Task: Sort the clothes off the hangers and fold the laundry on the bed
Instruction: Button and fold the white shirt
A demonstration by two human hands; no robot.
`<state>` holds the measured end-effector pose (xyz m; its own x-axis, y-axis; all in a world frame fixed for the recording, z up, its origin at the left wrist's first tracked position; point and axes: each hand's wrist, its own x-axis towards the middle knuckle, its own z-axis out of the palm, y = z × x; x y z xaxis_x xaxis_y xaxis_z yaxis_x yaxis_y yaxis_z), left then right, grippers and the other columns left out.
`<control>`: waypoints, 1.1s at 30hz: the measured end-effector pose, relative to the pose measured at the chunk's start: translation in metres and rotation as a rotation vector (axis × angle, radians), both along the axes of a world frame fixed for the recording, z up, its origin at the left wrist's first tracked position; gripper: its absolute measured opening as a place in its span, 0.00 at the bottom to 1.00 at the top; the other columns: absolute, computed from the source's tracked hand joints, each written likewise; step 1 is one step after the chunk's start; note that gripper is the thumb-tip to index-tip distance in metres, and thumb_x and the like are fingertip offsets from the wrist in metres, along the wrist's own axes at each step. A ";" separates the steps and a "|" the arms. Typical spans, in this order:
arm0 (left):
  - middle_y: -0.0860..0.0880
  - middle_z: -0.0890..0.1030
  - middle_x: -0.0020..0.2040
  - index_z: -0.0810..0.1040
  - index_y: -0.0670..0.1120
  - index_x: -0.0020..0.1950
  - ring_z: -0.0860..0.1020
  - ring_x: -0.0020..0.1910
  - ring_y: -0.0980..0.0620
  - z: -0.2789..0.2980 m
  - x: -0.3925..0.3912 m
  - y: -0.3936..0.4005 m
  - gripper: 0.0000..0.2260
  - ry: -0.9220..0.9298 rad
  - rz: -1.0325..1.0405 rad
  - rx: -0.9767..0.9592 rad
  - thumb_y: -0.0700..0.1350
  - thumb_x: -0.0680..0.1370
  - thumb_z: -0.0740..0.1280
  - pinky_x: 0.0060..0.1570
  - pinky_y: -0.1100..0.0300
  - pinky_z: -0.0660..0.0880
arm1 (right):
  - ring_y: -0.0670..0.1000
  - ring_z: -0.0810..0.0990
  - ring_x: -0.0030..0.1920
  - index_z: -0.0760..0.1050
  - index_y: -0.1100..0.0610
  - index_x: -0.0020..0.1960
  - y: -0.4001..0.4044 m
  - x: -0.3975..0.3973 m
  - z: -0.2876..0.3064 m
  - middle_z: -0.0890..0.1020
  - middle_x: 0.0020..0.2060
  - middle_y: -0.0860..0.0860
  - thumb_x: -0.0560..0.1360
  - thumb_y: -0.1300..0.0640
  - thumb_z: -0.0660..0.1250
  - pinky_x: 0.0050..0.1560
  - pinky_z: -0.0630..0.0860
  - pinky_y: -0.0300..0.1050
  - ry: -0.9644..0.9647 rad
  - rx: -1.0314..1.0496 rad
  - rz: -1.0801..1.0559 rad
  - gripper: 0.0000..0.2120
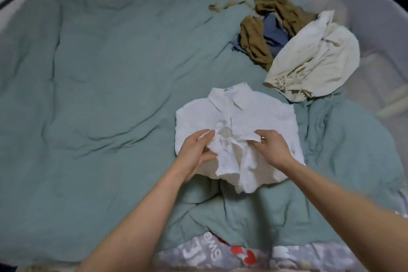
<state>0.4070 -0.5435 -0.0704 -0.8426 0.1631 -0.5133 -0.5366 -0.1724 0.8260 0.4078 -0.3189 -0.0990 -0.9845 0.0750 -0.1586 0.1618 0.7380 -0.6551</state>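
White shirt (238, 115) lies collar-up near the bed's (99, 95) right side, on the green quilt. Left hand (196, 150) and right hand (272, 148) each pinch bunched fabric at the shirt's front. Toward the right edge: cream garment (315, 59), touching brown garment (254, 44) and blue garment (274, 33). Printed fabric (220, 254) at the near edge.

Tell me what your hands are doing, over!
Left hand and right hand both pinching white shirt front. Shirt flat on green duvet, collar up. Unfolded clothes pile waiting beyond, nothing blocking.
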 end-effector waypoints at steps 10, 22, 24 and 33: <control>0.40 0.80 0.59 0.78 0.41 0.58 0.83 0.50 0.46 -0.043 -0.154 0.022 0.14 -0.027 0.145 0.033 0.50 0.82 0.61 0.58 0.50 0.77 | 0.49 0.68 0.33 0.68 0.53 0.29 0.007 -0.170 -0.028 0.70 0.26 0.46 0.74 0.55 0.68 0.33 0.61 0.44 -0.143 -0.039 -0.023 0.17; 0.52 0.73 0.63 0.65 0.47 0.72 0.75 0.59 0.53 -0.125 -0.247 0.016 0.21 0.025 0.054 -0.390 0.46 0.79 0.64 0.64 0.51 0.72 | 0.62 0.75 0.55 0.72 0.64 0.57 0.037 -0.264 -0.081 0.78 0.53 0.62 0.75 0.63 0.62 0.50 0.70 0.50 -0.024 0.183 -0.452 0.11; 0.52 0.68 0.70 0.54 0.50 0.78 0.69 0.68 0.51 -0.134 -0.250 0.017 0.30 0.097 -0.046 -0.436 0.41 0.80 0.64 0.63 0.56 0.68 | 0.62 0.75 0.54 0.73 0.64 0.56 0.047 -0.268 -0.089 0.78 0.52 0.62 0.73 0.64 0.63 0.49 0.69 0.49 -0.073 0.196 -0.409 0.12; 0.48 0.74 0.68 0.73 0.45 0.69 0.67 0.70 0.48 -0.147 -0.278 0.051 0.19 0.700 -0.421 -0.963 0.48 0.79 0.67 0.68 0.60 0.59 | 0.63 0.75 0.53 0.73 0.64 0.55 0.075 -0.263 -0.106 0.77 0.51 0.62 0.74 0.64 0.63 0.47 0.69 0.50 -0.019 0.276 -0.329 0.10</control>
<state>0.1293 -0.4922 -0.2174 -0.9553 0.2931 -0.0386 0.1988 0.7335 0.6500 0.1453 -0.2437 -0.2053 -0.8982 0.4265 -0.1061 0.4276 0.7924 -0.4351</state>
